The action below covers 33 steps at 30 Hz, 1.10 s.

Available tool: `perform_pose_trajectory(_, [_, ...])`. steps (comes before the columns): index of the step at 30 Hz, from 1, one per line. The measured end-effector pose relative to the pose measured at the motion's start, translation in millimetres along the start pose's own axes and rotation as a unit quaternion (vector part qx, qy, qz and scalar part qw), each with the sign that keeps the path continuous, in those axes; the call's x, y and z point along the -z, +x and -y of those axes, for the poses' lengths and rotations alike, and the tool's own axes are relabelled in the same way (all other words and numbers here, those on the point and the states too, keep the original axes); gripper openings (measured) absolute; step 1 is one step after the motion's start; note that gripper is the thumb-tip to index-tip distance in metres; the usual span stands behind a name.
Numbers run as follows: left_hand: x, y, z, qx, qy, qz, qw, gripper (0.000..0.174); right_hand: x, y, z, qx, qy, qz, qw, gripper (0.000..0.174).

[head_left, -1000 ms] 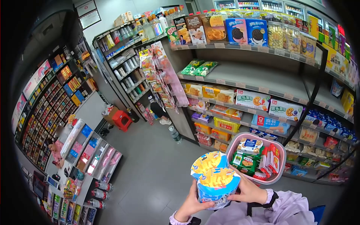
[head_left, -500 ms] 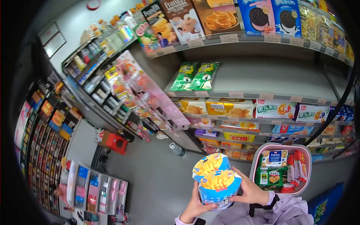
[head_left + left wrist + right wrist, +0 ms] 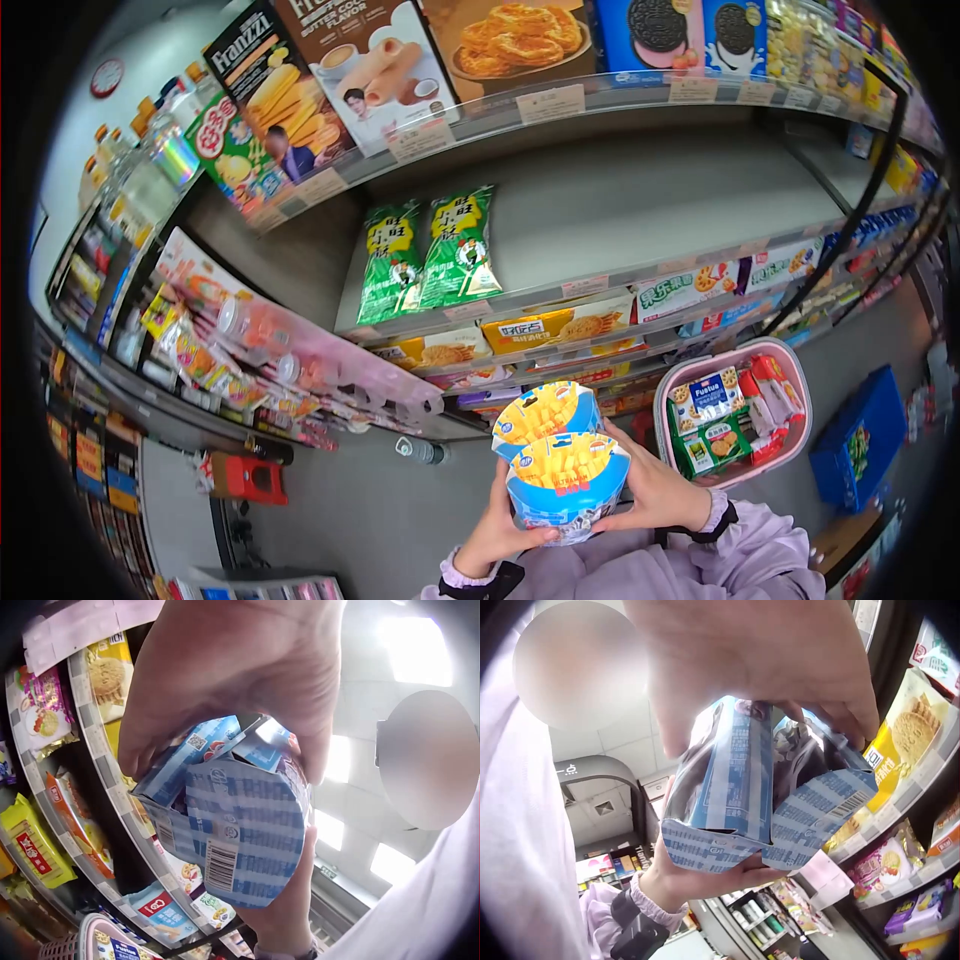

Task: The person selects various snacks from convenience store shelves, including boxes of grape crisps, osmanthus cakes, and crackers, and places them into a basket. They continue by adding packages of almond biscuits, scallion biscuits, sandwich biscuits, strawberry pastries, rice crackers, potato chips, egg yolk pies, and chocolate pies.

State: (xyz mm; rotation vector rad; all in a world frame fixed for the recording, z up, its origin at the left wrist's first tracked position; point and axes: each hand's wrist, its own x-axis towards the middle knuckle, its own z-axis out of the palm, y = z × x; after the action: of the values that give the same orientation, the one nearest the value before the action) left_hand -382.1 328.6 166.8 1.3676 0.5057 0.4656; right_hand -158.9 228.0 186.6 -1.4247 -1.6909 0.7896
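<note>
In the head view two blue fries-snack cartons stand one behind the other, a front carton and a rear carton, each printed with yellow fries. My left hand grips the pair from the left side, thumb across the front. From the right, my right hand holds them with its thumb low on the front carton. Both wrist views look at the cartons' pale-blue striped undersides; a barcode shows on the striped base in the left wrist view. The cartons are side by side between the two palms.
A pink basket with biscuit packs stands right of my hands. Ahead, a grey shelf carries two green snack bags, with boxed biscuits on the shelves above and below. A blue bin and a bottle stand on the floor.
The head view has turned rightward and come closer to the shelf, so the green bags look larger and the counter has slid down and left. Both hands keep their hold on the cartons.
</note>
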Motion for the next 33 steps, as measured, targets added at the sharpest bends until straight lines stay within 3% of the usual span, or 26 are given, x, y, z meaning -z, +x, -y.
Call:
perform_pose_trajectory(4, [26.5, 20.7, -18.8, -0.002, -0.004, 0.062, 0.998, 0.119, -13.2, 10.6, 11.1, -0.018, -0.007, -0.053, 0.998, 0.102])
perform_pose_trajectory(8, [42.3, 50.0, -32.8, -0.025, 0.073, 0.134, 0.988, 0.127, -10.6, 14.1, 24.2, -0.051, -0.034, -0.104, 0.993, 0.1])
perform_pose_trajectory(12, [33.8, 82.5, -53.6, -0.02, 0.096, 0.195, 0.976, 0.13, 5.3, 7.8, 28.7, -0.041, -0.06, -0.196, 0.978, 0.102])
perform_pose_trajectory(16, [16.6, 124.7, -76.8, -0.071, 0.171, 0.233, 0.955, 0.129, 34.4, 9.2, 25.5, -0.047, -0.017, -0.257, 0.965, 0.102])
perform_pose_trajectory(18, [5.1, 146.7, -96.3, -0.107, 0.163, 0.221, 0.956, 0.126, 54.3, 13.7, 23.7, -0.069, 0.008, -0.272, 0.96, 0.102])
perform_pose_trajectory(20, [-4.6, 168.7, -119.3, -0.118, 0.116, 0.211, 0.963, 0.124, 87.4, 32.9, 29.6, -0.012, -0.044, -0.263, 0.964, 0.098])
perform_pose_trajectory(24, [-9.8, 200.5, -156.0, -0.09, 0.041, 0.196, 0.976, 0.113, 132.3, 69.8, 22.7, 0.002, -0.027, -0.229, 0.973, 0.091])
perform_pose_trajectory(25, [-6.2, 208.3, -157.6, -0.111, 0.058, 0.194, 0.973, 0.108, 138.8, 78.8, 18.1, 0.014, -0.019, -0.225, 0.974, 0.089])
perform_pose_trajectory(28, [-1.7, 220.9, -171.0, -0.067, 0.04, 0.159, 0.984, 0.105, 149.4, 102.1, 15.7, 0.024, 0.032, -0.219, 0.975, 0.082])
perform_pose_trajectory(33, [10.9, 239.1, -167.9, -0.072, 0.035, 0.119, 0.99, 0.081, 156.1, 132.8, 9.2, 0.024, 0.107, -0.21, 0.972, 0.074])
